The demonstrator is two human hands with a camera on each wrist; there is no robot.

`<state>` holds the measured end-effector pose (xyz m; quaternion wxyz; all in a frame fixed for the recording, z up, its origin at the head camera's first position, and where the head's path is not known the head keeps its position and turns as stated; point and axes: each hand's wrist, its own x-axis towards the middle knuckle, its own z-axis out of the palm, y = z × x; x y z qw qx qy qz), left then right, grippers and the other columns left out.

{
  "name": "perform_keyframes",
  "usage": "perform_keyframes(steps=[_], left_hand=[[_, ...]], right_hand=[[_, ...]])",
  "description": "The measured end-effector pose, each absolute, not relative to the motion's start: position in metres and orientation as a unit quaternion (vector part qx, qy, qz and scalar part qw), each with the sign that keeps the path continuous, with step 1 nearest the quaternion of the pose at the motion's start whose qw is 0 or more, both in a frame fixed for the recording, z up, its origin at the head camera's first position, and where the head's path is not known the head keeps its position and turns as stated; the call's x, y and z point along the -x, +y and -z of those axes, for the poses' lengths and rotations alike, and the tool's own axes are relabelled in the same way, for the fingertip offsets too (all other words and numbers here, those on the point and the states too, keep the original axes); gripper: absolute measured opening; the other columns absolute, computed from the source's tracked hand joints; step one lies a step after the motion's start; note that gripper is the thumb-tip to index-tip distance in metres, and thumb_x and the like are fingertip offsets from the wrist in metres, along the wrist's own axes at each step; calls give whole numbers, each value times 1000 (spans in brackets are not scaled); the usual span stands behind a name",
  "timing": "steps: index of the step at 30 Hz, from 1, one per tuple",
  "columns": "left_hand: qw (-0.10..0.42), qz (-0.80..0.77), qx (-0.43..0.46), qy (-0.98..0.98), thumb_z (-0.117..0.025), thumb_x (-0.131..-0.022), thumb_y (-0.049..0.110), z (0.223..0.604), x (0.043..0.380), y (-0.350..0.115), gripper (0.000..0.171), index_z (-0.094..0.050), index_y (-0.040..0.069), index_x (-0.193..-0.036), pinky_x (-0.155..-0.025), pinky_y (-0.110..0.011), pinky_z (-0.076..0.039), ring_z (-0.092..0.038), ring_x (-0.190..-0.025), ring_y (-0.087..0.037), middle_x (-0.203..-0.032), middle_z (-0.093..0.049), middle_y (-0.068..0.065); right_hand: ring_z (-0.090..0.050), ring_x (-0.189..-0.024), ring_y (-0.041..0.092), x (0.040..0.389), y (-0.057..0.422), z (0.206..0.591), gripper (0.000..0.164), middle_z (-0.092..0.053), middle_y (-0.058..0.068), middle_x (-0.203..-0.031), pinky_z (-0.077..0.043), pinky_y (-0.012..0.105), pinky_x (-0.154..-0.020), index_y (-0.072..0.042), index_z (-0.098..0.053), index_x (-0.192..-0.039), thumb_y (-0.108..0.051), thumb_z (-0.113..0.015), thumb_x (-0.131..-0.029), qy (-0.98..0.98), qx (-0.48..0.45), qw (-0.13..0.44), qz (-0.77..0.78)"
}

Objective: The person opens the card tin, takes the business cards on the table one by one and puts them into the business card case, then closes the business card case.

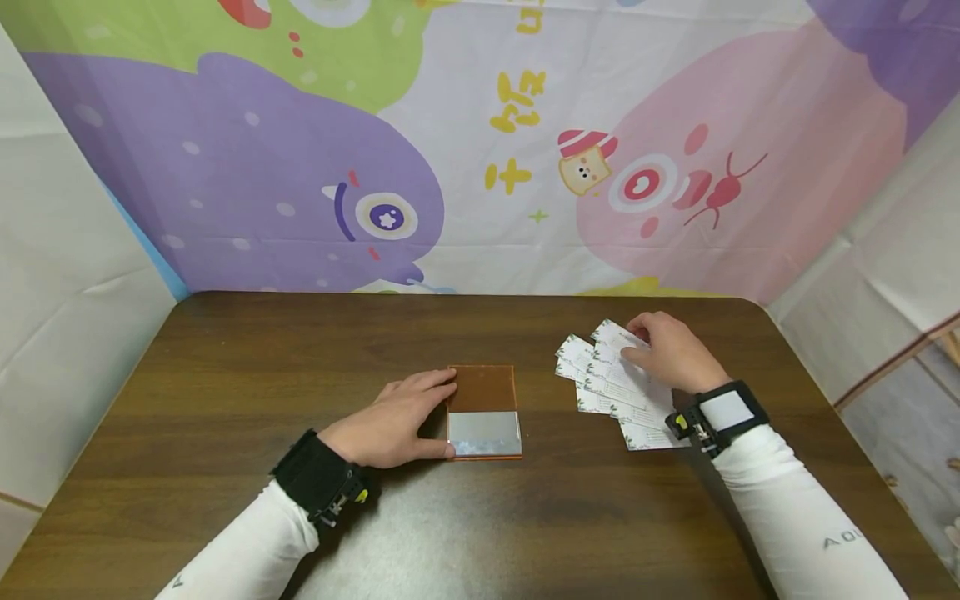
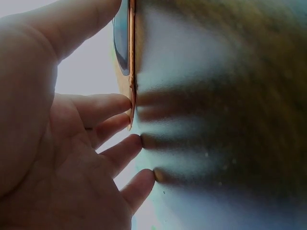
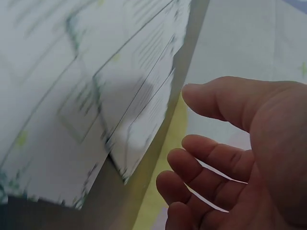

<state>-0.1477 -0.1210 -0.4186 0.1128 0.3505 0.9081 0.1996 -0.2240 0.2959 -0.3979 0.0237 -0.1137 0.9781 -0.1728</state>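
Observation:
A flat orange-brown rectangular case, with a shiny silvery panel over its lower half, lies on the table. My left hand rests at its left side, thumb on the lower left corner and fingertips by the upper left edge. The left wrist view shows the case's thin orange edge beside the spread, nearly straight fingers. Several white paper cards with green leaf prints and text lines lie fanned out on the right. Over their upper right part is my right hand. Its fingers are loosely bent and apart from the cards in the right wrist view.
The brown wooden table has rounded far corners. Behind it hangs a cartoon-printed cloth, and white sheets flank both sides. Each wrist wears a black strap with a small camera.

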Motion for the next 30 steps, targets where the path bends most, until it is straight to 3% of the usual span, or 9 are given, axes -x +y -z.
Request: perform_keyframes(steps=[13, 20, 30], left_hand=[[113, -199, -351, 908, -67, -91, 52, 419, 148, -121, 86, -37, 3, -154, -112, -56, -22, -20, -148, -29, -162, -24, -11], [112, -199, -350, 909, -67, -90, 52, 419, 147, -120, 86, -38, 2, -154, -112, -55, -22, -20, -148, -29, -162, -25, -11], [112, -197, -347, 910, -67, -90, 53, 420, 148, -120, 86, -37, 3, -154, -112, -55, -21, -20, -148, -29, -162, -25, -10]], right_hand=[[-52, -102, 34, 234, 313, 413, 58, -58, 22, -111, -44, 50, -87, 8, -60, -122, -39, -70, -91, 985, 78, 63, 139], [-50, -99, 35, 233, 314, 413, 54, -56, 22, -108, -44, 48, -83, 8, -59, -115, -39, -70, -90, 985, 68, 67, 144], [-56, -86, 30, 234, 315, 415, 52, -58, 17, -102, -47, 39, -69, 2, -50, -119, -34, -72, -90, 981, 33, 64, 183]])
